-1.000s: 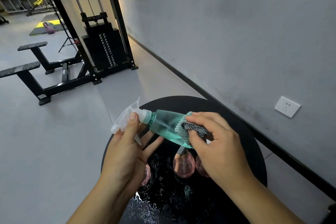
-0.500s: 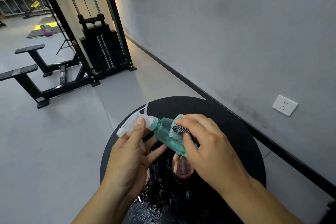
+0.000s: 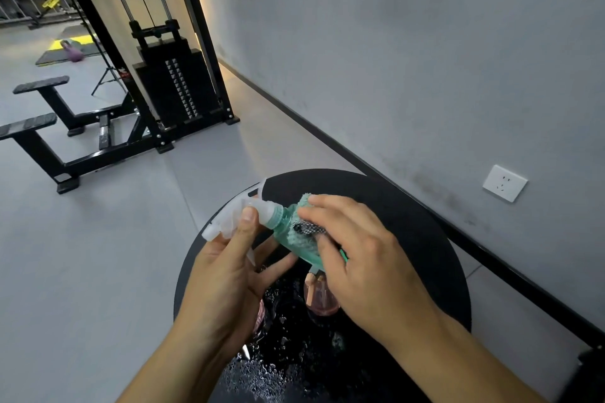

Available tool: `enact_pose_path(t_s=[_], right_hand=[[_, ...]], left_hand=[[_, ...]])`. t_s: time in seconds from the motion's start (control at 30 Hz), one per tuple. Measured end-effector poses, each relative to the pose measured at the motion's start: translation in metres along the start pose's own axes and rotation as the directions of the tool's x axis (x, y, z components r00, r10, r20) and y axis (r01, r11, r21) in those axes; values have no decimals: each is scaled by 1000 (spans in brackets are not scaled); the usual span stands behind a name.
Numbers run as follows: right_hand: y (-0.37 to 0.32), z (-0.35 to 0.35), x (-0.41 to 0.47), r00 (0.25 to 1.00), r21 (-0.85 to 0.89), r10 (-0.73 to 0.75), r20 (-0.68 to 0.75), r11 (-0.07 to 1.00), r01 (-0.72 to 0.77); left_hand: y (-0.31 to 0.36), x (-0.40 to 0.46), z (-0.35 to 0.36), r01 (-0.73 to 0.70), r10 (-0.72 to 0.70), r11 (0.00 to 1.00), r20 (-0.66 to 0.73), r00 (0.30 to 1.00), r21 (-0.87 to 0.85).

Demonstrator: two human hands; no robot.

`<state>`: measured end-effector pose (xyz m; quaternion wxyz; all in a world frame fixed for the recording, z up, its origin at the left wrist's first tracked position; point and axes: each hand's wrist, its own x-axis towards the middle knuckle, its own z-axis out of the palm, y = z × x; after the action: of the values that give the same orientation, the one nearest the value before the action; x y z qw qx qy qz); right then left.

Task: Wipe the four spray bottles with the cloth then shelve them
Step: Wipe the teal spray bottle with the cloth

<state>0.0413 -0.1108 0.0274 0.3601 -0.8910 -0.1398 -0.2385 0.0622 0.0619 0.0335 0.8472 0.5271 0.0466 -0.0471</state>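
Observation:
A teal spray bottle (image 3: 284, 229) with a clear white trigger head lies tilted in the air above a round black table (image 3: 393, 206). My left hand (image 3: 226, 275) grips its trigger head and neck, thumb on top. My right hand (image 3: 363, 258) wraps a teal and grey mesh cloth (image 3: 306, 229) around the bottle's body near the neck. A pink spray bottle (image 3: 319, 296) stands on the table below my right hand. Part of another pink bottle (image 3: 260, 316) shows behind my left hand.
Water drops cover the near part of the table. A grey wall with a white socket (image 3: 504, 182) runs along the right. A black cable weight machine (image 3: 176, 88) and benches (image 3: 36, 127) stand on the grey floor at the left.
My right hand has slid the cloth along the teal bottle from its base up to the neck. The bottle has sunk a little toward the table.

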Motion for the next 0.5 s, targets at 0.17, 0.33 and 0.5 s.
enact_pose_path(t_s=[0.17, 0.33, 0.5], right_hand=[[2, 5, -5, 996, -75, -61, 58, 995, 66], [-6, 19, -13, 996, -98, -20, 82, 995, 28], [4, 10, -7, 999, -60, -21, -39, 998, 19]], left_hand=[[5, 4, -6, -14, 14, 1000, -40, 999, 2], [0, 2, -4, 10, -10, 1000, -69, 998, 3], [9, 3, -6, -18, 18, 1000, -64, 998, -3]])
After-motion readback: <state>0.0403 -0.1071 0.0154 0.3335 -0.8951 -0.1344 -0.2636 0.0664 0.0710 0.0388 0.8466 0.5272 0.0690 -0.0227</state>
